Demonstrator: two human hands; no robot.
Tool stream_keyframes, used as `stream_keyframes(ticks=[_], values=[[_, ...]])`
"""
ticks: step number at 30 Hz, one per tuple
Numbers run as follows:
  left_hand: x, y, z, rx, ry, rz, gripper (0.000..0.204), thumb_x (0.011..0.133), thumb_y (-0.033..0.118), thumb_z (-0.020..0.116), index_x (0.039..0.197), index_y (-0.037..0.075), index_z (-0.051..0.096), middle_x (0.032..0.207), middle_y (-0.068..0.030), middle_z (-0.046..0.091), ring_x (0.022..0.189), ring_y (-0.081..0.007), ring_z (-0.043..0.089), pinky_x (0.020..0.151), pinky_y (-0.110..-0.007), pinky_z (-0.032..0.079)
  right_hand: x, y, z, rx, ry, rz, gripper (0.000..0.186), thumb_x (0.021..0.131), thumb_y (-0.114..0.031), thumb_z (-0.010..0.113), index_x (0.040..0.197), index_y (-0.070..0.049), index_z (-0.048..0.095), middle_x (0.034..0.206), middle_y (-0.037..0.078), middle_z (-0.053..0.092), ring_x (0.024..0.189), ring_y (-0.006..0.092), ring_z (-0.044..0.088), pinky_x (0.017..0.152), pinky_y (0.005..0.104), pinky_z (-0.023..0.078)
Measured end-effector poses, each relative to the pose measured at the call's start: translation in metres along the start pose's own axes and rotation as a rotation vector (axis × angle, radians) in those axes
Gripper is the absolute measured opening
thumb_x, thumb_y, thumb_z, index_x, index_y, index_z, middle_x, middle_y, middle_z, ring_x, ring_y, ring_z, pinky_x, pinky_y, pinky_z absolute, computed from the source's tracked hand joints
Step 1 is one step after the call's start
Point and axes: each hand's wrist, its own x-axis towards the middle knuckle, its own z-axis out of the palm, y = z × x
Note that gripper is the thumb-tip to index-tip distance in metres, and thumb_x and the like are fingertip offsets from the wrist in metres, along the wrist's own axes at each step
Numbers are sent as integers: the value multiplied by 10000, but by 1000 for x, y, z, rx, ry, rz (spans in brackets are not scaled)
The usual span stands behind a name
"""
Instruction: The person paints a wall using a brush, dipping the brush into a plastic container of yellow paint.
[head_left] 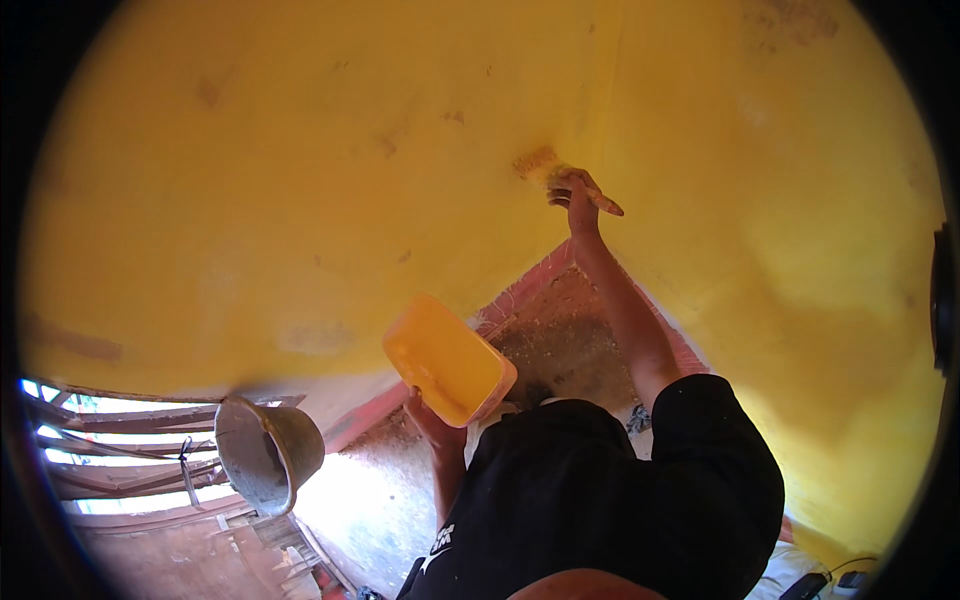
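My right hand point(577, 196) is raised and closed around the handle of a paint brush point(549, 170). Its bristles press against the yellow wall point(330, 150) near the inner corner where two walls meet. My left hand point(432, 418) holds a yellow plastic paint tub point(447, 360) from below, at chest height. The tub is tilted, its open side facing up and to the left, with yellow paint inside. My black sleeve and shirt fill the lower middle of the view.
A grey bucket point(265, 452) hangs or stands at the lower left beside wooden scaffold poles point(120, 470). Below, a dusty floor point(560, 340) with a red skirting band point(520, 292) runs along the wall base. Dark cables or tools point(825, 582) lie at the lower right.
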Motion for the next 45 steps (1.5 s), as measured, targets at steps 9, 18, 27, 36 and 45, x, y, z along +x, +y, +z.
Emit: stream_keyframes(ticks=[9, 18, 27, 36, 45], values=[[5, 0, -21, 388, -30, 204, 559, 952, 265, 400, 1483, 142, 275, 1384, -88, 453, 1265, -223, 478, 1033, -380, 428, 27, -99, 45, -117, -90, -322, 289, 981, -278, 455, 988, -9, 559, 818, 104, 656, 640, 156, 609, 624, 276, 518], [-6, 3, -9, -59, -11, 149, 617, 889, 276, 443, 1481, 170, 302, 1366, -102, 462, 1236, -259, 503, 992, -403, 468, 46, -227, 136, 66, -253, -659, 287, 979, -297, 504, 1083, -39, 576, 933, 102, 657, 775, 195, 639, 724, 330, 541], [-3, -6, -25, -62, 51, 93, 556, 937, 329, 443, 1447, 130, 345, 1332, -114, 500, 1194, -270, 541, 965, -429, 493, 1, -41, 57, 79, -26, -162, 276, 967, -280, 520, 1041, -16, 548, 906, 122, 668, 727, 210, 656, 657, 316, 544], [-12, 1, -19, -4, 9, -84, 565, 992, 392, 477, 1426, 49, 361, 1365, -148, 498, 1229, -288, 521, 1002, -433, 465, -34, -10, 35, -189, -1, -119, 270, 971, -272, 478, 1029, -19, 553, 864, 100, 654, 716, 168, 638, 667, 280, 533], [-16, -3, -32, -51, -72, -156, 607, 922, 304, 574, 1411, 14, 362, 1350, -164, 507, 1243, -322, 506, 1036, -454, 429, 2, -201, 157, -58, -194, -473, 285, 954, -248, 481, 1020, 18, 560, 911, 133, 656, 735, 197, 647, 745, 308, 546]])
